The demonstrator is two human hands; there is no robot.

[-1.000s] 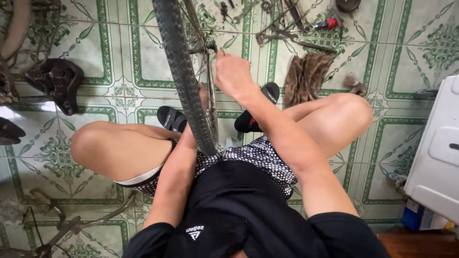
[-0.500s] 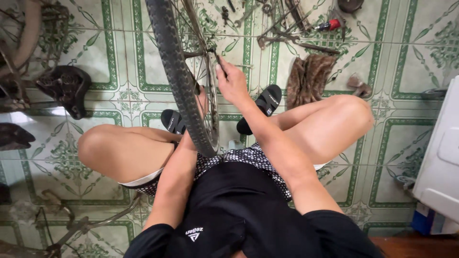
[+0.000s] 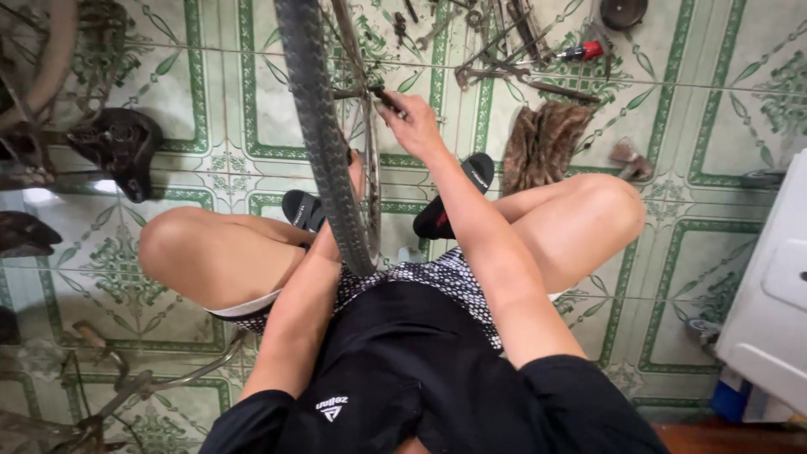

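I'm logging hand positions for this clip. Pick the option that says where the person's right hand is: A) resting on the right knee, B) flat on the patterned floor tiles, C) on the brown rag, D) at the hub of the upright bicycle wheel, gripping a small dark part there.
D: the right hand is closed on a small dark part at the middle of the bicycle wheel, clear of the brown rag.

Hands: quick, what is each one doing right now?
Left hand: mostly hidden behind the tyre; grip cannot be told.
Right hand: closed on a thin dark tool at the wheel's hub.
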